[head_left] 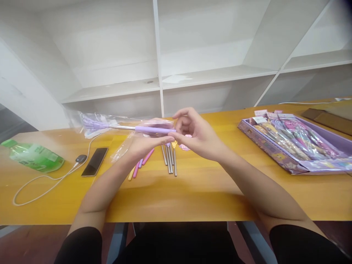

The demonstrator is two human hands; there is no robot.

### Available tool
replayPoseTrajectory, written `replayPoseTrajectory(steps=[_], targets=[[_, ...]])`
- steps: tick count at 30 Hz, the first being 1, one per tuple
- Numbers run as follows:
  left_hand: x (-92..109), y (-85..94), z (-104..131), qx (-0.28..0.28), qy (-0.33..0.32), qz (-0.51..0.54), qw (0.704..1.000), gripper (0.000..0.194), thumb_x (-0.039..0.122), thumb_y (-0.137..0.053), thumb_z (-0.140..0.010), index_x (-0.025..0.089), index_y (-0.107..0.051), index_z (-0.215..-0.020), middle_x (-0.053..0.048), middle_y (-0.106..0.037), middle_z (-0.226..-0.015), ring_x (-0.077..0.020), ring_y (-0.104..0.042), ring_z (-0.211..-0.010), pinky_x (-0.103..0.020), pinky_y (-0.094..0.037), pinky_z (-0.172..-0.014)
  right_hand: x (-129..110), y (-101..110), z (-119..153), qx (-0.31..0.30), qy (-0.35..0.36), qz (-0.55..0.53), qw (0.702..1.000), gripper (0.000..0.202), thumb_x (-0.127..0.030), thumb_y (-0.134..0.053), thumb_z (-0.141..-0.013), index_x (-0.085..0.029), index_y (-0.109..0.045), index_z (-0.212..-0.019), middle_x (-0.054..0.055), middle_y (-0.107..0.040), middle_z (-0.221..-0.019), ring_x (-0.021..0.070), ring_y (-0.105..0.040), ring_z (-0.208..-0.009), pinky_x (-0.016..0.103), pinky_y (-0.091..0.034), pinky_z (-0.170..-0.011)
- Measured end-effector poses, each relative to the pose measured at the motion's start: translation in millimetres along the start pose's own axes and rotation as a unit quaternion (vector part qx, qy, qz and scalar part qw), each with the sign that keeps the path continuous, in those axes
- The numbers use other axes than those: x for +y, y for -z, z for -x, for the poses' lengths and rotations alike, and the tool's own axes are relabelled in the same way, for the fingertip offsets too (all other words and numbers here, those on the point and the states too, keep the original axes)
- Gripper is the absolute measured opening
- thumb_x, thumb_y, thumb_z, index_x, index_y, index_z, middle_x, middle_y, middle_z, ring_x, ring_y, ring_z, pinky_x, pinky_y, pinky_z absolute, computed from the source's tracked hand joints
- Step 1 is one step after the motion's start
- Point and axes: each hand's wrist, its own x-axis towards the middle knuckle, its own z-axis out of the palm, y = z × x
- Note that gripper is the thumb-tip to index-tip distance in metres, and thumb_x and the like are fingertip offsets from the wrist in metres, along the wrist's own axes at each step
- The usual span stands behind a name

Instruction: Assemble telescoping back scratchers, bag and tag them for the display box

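Observation:
A purple back scratcher point(155, 130) with a silver rod lies sideways inside a clear plastic bag point(123, 120), above the table. My left hand point(145, 143) holds the bagged scratcher from below, its thumb along the purple handle and its fingers behind the plastic. At the handle's right end, my right hand point(192, 134) pinches the tip between thumb and forefinger, the other fingers curled. Below are several metal rods point(170, 161), some with small coloured hand-shaped heads, and pink, purple and yellow handles point(136, 169). A pink card point(186, 146) is partly hidden behind my right hand.
On the wooden table point(176, 201), a green bottle point(35, 156) lies at the left near a white cable point(49, 177) and a black phone point(95, 161). A patterned box point(275, 156) of bagged items stands at the right. White shelves point(203, 79) rise behind.

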Motion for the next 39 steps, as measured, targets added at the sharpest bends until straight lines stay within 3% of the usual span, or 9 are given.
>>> replayPoseTrajectory(steps=[3,7,10,13,17,26,31,34,39], targets=[[5,3.3,1,-0.003,-0.008,-0.032,0.999,0.046,0.026,-0.105,-0.073,0.028,-0.085,-0.115,-0.006,-0.084,-0.118,-0.0250,-0.081,-0.111,-0.033,-0.068,-0.093,0,1,-2,-0.027,-0.010,-0.025,0.999,0.042,-0.049,-0.087,-0.098,-0.021,-0.060,-0.116,-0.005,-0.064,-0.083,0.0099,-0.064,-0.070,0.026,-0.053,-0.066],[17,5.6,1,-0.103,0.011,-0.052,0.993,0.036,0.035,-0.102,-0.080,0.024,-0.086,-0.110,-0.009,-0.085,-0.108,-0.0270,-0.082,-0.105,-0.036,-0.068,-0.091,4,1,-4,-0.020,-0.028,-0.025,0.999,0.046,-0.055,-0.090,-0.093,-0.022,-0.057,-0.098,-0.005,-0.062,-0.077,0.0100,-0.058,-0.067,0.026,-0.046,-0.060],[21,7.7,-1,-0.151,0.016,-0.061,0.986,0.039,0.036,-0.103,-0.078,0.023,-0.085,-0.110,-0.009,-0.084,-0.105,-0.0254,-0.083,-0.099,-0.035,-0.068,-0.087,5,3,-5,-0.025,-0.020,0.049,0.998,0.053,-0.059,-0.086,-0.095,-0.022,-0.051,-0.082,-0.005,-0.054,-0.069,0.0093,-0.048,-0.062,0.026,-0.035,-0.056],[17,10.4,-4,-0.184,0.023,-0.053,0.981,0.035,0.034,-0.100,-0.082,0.023,-0.083,-0.110,-0.009,-0.083,-0.105,-0.0234,-0.082,-0.099,-0.034,-0.068,-0.087,5,7,-6,-0.068,-0.002,0.113,0.991,0.055,-0.061,-0.074,-0.104,-0.021,-0.053,-0.075,-0.004,-0.052,-0.066,0.0089,-0.043,-0.060,0.026,-0.032,-0.056],[12,13.4,-5,-0.191,0.024,-0.029,0.981,0.035,0.028,-0.099,-0.083,0.022,-0.079,-0.111,-0.008,-0.083,-0.105,-0.0226,-0.082,-0.101,-0.033,-0.068,-0.088,9,11,-9,-0.128,0.000,0.079,0.989,0.054,-0.061,-0.064,-0.110,-0.020,-0.060,-0.076,-0.005,-0.054,-0.063,0.0084,-0.045,-0.059,0.025,-0.034,-0.055],[27,11.1,1,-0.207,-0.003,0.008,0.978,0.033,0.019,-0.098,-0.084,0.020,-0.076,-0.108,-0.008,-0.083,-0.102,-0.0245,-0.084,-0.093,-0.037,-0.072,-0.088,21,3,-13,-0.216,-0.018,-0.180,0.960,0.045,-0.051,-0.064,-0.113,-0.019,-0.065,-0.083,-0.005,-0.058,-0.065,0.0083,-0.059,-0.060,0.023,-0.050,-0.061],[39,20.9,-2,-0.228,-0.017,-0.051,0.972,0.032,0.027,-0.094,-0.091,0.019,-0.078,-0.118,-0.012,-0.081,-0.115,-0.0254,-0.082,-0.104,-0.035,-0.070,-0.093,21,13,-14,-0.229,-0.030,-0.109,0.967,0.039,-0.051,-0.068,-0.111,-0.017,-0.069,-0.092,0.000,-0.072,-0.079,0.0112,-0.070,-0.074,0.027,-0.058,-0.074],[38,36.2,-9,-0.165,-0.039,-0.092,0.981,0.039,0.039,-0.093,-0.092,0.020,-0.079,-0.123,-0.013,-0.079,-0.123,-0.0255,-0.079,-0.109,-0.034,-0.068,-0.096,22,21,-17,-0.228,-0.036,-0.017,0.973,0.033,-0.047,-0.072,-0.107,-0.018,-0.074,-0.093,0.002,-0.078,-0.089,0.0112,-0.071,-0.078,0.026,-0.058,-0.075],[25,63.5,-27,0.050,-0.048,-0.037,0.997,0.041,0.055,-0.094,-0.088,0.020,-0.080,-0.104,-0.007,-0.076,-0.098,-0.0169,-0.074,-0.086,-0.027,-0.065,-0.075,38,17,-21,-0.314,-0.031,0.094,0.944,0.032,-0.045,-0.068,-0.109,-0.019,-0.083,-0.099,0.003,-0.082,-0.094,0.0122,-0.072,-0.084,0.027,-0.053,-0.080]])
